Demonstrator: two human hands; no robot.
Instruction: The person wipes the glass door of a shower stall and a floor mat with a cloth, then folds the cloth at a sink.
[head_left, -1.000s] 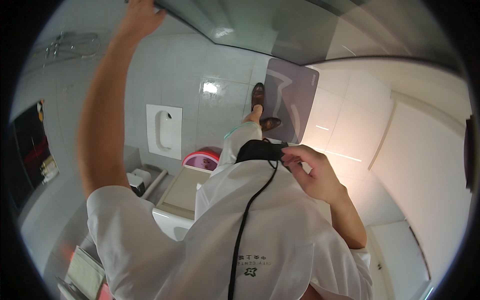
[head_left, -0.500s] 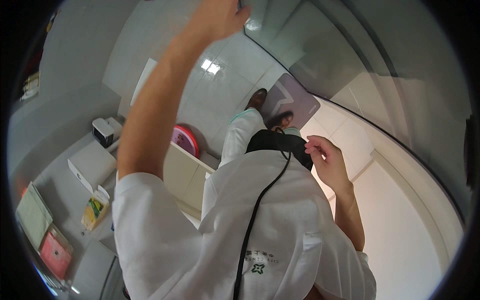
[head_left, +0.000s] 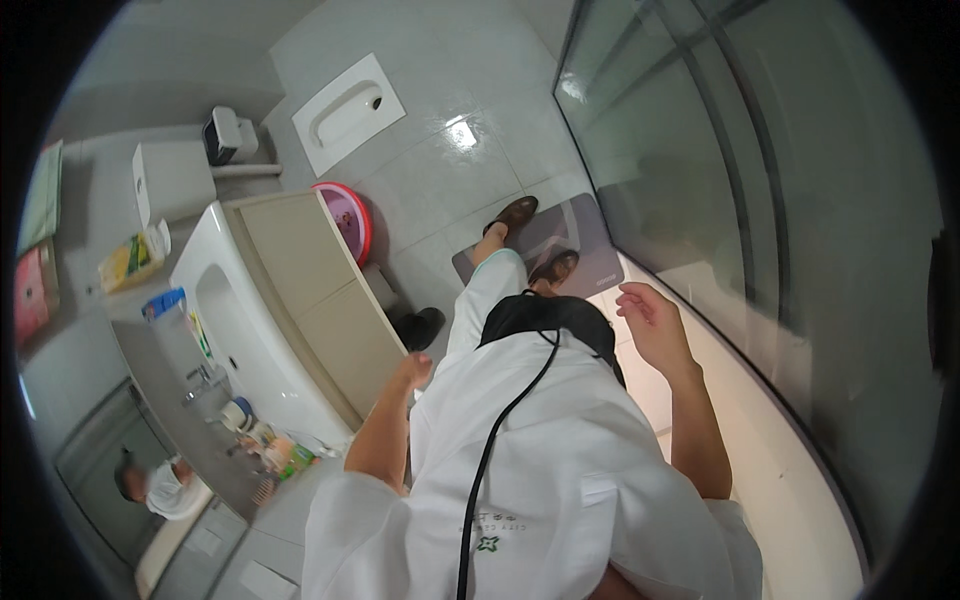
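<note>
My left hand hangs low beside my hip, near the front of the beige vanity cabinet. Its fingers are mostly turned away, and I see nothing held in it. On the other side, my right hand hangs by the dark waist of my clothes with loosely bent fingers, apart and holding nothing. The white washbasin tops the cabinet. My shoes stand on a grey mat on the tiled floor.
A squat toilet lies in the floor ahead. A red-rimmed basin and dark slippers are beside the cabinet. Framed glass panels line the right. Bottles and packets crowd the basin's left edge, below a mirror.
My left arm has come down from raised ahead to my side. The view has turned left, bringing in the washbasin, mirror and squat toilet. My right hand stays beside my waist.
</note>
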